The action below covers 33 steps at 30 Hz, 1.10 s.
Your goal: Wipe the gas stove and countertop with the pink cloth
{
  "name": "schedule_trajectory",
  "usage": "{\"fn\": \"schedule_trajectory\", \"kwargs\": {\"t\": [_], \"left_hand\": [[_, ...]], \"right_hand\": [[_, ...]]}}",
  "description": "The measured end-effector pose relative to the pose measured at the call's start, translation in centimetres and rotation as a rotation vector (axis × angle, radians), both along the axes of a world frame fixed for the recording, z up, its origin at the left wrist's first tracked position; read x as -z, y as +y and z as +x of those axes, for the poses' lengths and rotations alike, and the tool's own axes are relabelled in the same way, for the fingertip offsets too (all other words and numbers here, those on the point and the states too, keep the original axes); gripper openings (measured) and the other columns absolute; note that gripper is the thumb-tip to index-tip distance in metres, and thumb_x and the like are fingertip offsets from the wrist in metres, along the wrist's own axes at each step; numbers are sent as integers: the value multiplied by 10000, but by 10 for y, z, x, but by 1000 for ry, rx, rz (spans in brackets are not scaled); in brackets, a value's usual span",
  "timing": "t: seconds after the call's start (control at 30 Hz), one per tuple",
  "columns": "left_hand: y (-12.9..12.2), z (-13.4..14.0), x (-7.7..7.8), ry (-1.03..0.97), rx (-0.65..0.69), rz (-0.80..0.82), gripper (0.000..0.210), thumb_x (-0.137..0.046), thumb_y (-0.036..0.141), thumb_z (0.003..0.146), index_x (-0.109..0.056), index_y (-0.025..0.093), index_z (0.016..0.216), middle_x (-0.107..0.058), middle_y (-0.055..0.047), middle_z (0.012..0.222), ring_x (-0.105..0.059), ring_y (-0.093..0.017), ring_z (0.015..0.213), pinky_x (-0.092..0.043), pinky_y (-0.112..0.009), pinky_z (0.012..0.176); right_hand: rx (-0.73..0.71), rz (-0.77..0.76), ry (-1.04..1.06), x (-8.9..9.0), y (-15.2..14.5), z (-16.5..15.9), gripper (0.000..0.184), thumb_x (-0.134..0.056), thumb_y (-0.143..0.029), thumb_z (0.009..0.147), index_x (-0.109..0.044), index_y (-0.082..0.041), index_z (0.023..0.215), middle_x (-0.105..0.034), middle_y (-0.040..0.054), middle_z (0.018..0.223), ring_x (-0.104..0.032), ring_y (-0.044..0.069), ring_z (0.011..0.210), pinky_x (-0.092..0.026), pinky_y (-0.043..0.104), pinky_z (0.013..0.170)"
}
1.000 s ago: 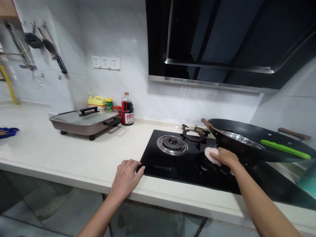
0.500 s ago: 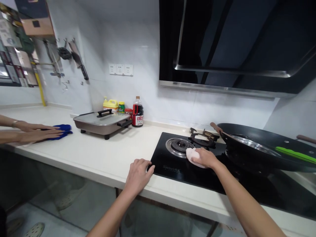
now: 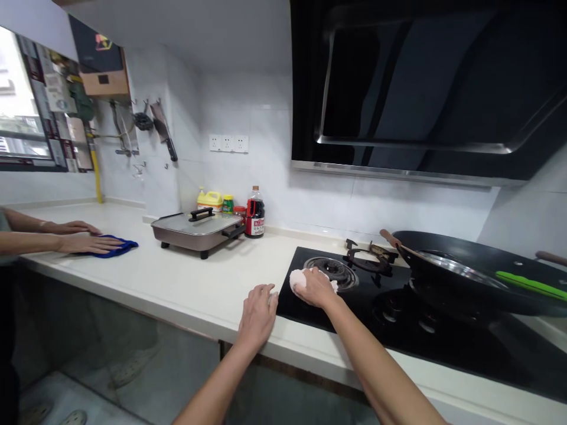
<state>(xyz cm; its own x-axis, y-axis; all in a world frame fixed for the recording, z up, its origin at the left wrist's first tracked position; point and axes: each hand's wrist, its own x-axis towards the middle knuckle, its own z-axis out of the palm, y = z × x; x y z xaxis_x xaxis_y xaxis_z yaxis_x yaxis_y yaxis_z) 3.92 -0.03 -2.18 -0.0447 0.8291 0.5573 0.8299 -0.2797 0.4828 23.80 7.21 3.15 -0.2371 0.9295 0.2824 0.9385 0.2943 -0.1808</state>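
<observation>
My right hand (image 3: 318, 288) grips a white cloth (image 3: 298, 280) and presses it on the black glass gas stove (image 3: 349, 316), at the front left of the round burner (image 3: 332, 270). The fingers are closed over the cloth and hide part of it. At the stove's left front corner, my left hand (image 3: 258, 313) lies on the white countertop (image 3: 212, 283) with its fingers spread and nothing in it. Behind the burner, a loose pan support (image 3: 368, 260) sits off its place on the stove.
A wok (image 3: 460, 295) with a green-handled utensil (image 3: 531, 284) stands on the right burner. Left are a lidded electric pan (image 3: 199, 233) and a soy sauce bottle (image 3: 255, 215). A co-worker's hands (image 3: 91, 242) press a blue cloth (image 3: 114, 248). A range hood (image 3: 411, 88) hangs above.
My right hand has moved the white cloth left across the stove, from the burner's right front to its left front. My left hand stays near the stove corner. The view has shifted slightly.
</observation>
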Motion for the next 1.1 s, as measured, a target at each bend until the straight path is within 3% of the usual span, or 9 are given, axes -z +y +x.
{"fn": "schedule_trajectory", "kwargs": {"t": [0.3, 0.4, 0.47, 0.6, 0.7, 0.83, 0.9, 1.0, 1.1], "left_hand": [[-4, 0, -5, -4, 22, -37, 446, -355, 412, 1075, -625, 229, 1380, -637, -97, 1439, -552, -268, 1327, -420, -448, 1122], [-5, -1, -6, -40, 24, -63, 441, -349, 411, 1073, -665, 240, 1328, -683, -79, 1380, -594, -252, 1283, -435, -421, 1101], [-4, -1, -6, -66, 9, -71, 437, -362, 418, 1068, -680, 239, 1307, -695, -79, 1364, -601, -257, 1281, -438, -421, 1094], [-3, -2, -4, -78, 9, -47, 430, -388, 441, 1058, -692, 250, 1295, -701, -79, 1357, -605, -261, 1282, -441, -422, 1084], [-3, -2, -3, -99, 14, -46, 434, -394, 448, 1055, -695, 252, 1299, -702, -82, 1360, -604, -261, 1285, -437, -428, 1095], [-2, -2, -1, -110, 21, -50, 438, -401, 462, 1052, -694, 255, 1303, -699, -85, 1360, -599, -268, 1300, -441, -462, 1110], [-1, -3, 2, -103, 19, -23, 432, -422, 456, 1045, -689, 246, 1311, -689, -96, 1367, -593, -274, 1310, -447, -476, 1120], [0, -6, 2, -65, 9, 51, 430, -469, 430, 1026, -672, 212, 1334, -619, -138, 1456, -541, -301, 1381, -438, -517, 1145], [1, -5, -11, 42, 76, 134, 407, -533, 417, 996, -675, 230, 1329, -531, -138, 1555, -472, -311, 1456, -401, -538, 1186]], "right_hand": [[-169, 55, 41, 15, -62, -41, 455, -559, -532, 930, -663, -185, 1206, -649, 152, 1213, -597, 302, 1131, -444, 419, 981], [-199, 93, 117, 11, -74, -30, 569, -664, -486, 875, -603, -220, 1375, -565, 171, 1416, -515, 359, 1288, -414, 530, 1067], [-255, 214, 218, 3, -84, -18, 631, -664, -410, 887, -519, -267, 1485, -483, 157, 1515, -445, 360, 1379, -379, 574, 1120], [-496, 419, 474, -12, -112, 3, 569, -529, -311, 994, -430, -308, 1554, -541, 110, 1416, -540, 247, 1279, -458, 449, 1095], [-571, 441, 535, -3, -129, 21, 465, -498, -291, 1029, -512, -308, 1494, -596, 92, 1361, -607, 213, 1169, -509, 374, 1020], [-393, 385, 616, 30, -136, 65, 378, -482, -313, 1045, -591, -284, 1406, -662, 80, 1264, -638, 150, 815, -548, 289, 753], [-271, 415, 567, 48, -135, 96, 337, -499, -343, 1036, -642, -283, 1334, -672, 81, 1250, -656, 171, 868, -549, 314, 779], [-138, 487, 375, 73, -131, 145, 284, -529, -368, 1004, -723, -297, 1198, -692, 83, 1231, -654, 251, 1103, -533, 405, 906], [-65, 483, 272, 94, -129, 184, 270, -550, -397, 970, -762, -308, 1113, -713, 80, 1186, -650, 281, 1142, -528, 449, 922]]}}
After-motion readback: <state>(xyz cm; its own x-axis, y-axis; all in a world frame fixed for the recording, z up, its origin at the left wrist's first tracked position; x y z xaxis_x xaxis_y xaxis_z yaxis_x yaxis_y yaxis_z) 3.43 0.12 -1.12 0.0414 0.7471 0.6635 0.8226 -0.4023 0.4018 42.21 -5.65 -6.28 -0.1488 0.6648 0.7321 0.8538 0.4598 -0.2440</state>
